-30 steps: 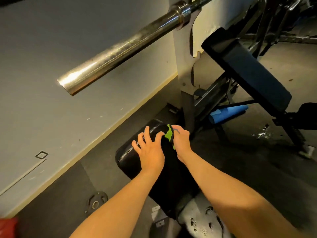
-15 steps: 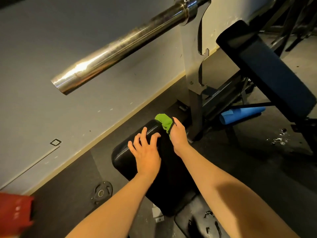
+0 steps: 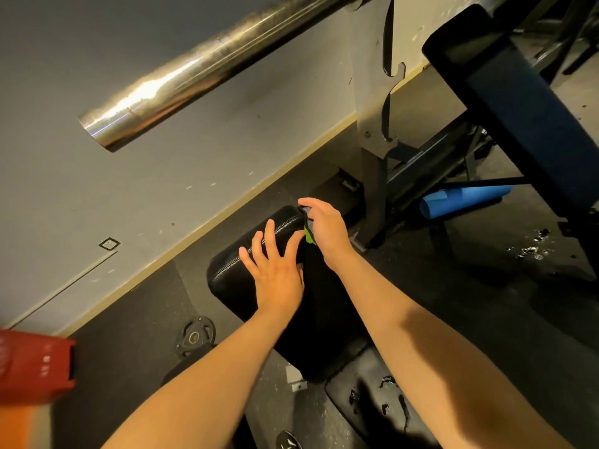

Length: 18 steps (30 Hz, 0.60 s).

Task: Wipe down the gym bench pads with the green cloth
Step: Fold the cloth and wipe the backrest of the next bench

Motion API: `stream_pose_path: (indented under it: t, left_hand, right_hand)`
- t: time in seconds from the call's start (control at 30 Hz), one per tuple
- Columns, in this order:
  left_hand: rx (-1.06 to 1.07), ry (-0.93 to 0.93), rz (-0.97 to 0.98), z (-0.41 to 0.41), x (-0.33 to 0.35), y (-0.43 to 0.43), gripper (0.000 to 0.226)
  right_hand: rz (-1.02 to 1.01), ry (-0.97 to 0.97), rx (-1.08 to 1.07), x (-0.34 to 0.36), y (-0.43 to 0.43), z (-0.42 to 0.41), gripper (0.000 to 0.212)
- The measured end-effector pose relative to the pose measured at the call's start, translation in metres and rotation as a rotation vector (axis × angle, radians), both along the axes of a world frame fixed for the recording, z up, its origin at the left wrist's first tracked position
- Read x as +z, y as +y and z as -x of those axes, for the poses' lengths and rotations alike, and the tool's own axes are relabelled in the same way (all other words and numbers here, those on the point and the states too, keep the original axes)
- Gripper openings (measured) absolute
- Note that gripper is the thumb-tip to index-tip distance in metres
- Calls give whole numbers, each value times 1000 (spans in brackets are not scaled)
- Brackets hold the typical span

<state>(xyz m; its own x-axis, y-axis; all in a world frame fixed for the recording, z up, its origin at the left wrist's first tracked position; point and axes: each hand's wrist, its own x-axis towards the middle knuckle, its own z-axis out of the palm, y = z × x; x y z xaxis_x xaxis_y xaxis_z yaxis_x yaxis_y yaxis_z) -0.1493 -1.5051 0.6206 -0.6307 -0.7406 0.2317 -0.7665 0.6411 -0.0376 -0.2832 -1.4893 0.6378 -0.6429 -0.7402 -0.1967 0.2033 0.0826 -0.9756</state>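
The cloth [image 3: 309, 235] sits at the pad's [image 3: 231, 273] far end, bunched in the right hand [image 3: 325, 231], whose curled fingers grip it, probably to rub the far edge. The left hand [image 3: 280, 277] lies open just left of it, fingers spread flat on the pad, likely to brace. Half a second ago a green wad showed above the right fingers; now only a sliver shows, while the left hand has stayed put.

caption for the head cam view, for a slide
Right hand grips the green cloth at the far end of the black bench pad; left hand rests spread on the pad.
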Motion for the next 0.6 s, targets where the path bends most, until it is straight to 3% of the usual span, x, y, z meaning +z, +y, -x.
stream_pose_path:
  t: [0.13,0.3,0.4,0.6]
  left_hand:
    - [-3,-1,-1,1,-7,0,76]
    - [-9,-44,-10,0,-16,-5,78]
    - [-7,-53,-15,0,-17,-6,78]
    - [-1,-80,-30,1,-16,-2,80]
  right_hand:
    - [-39,-113,-22,-43,11,-3,32]
    - [-267,-326,-94,-99,34,-9,31]
    - [-237,-277,-106,-93,31,-8,31]
    - [84,13,9,-21,8,6,38]
